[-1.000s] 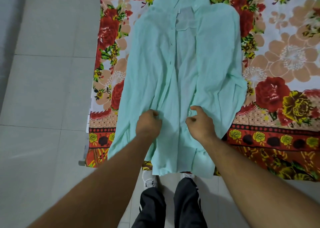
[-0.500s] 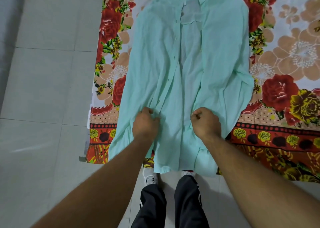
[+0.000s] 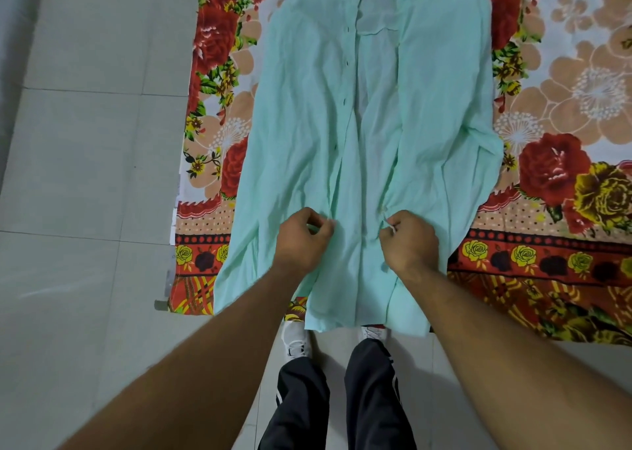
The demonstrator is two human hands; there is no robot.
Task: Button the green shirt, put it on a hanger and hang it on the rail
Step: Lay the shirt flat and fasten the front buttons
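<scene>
1. The green shirt point(image 3: 307, 125) is laid flat, front up, on the floral sheet point(image 3: 564, 107), towards the sheet's left side. Its collar points to the far end of the sheet and its hem hangs over the sheet's near edge.
2. The shirt front is seen open. The two front edges lie apart above the sheet's near border, and the paler inner fabric shows between them.
3. The left hand point(image 3: 301, 241) is held over the sheet's near border, fingers curled. The left front edge of the shirt is pinched between thumb and fingertips.
4. The right hand point(image 3: 413, 241) is held level with it over the same border, and the right front edge is pinched in the same way.
5. The hands are kept apart, with loose fabric between them.
6. White shoes point(image 3: 295, 338) and dark trousers point(image 3: 301, 398) are seen below the sheet's near edge.
7. A grey tiled floor point(image 3: 85, 176) is seen to the left of the sheet.
</scene>
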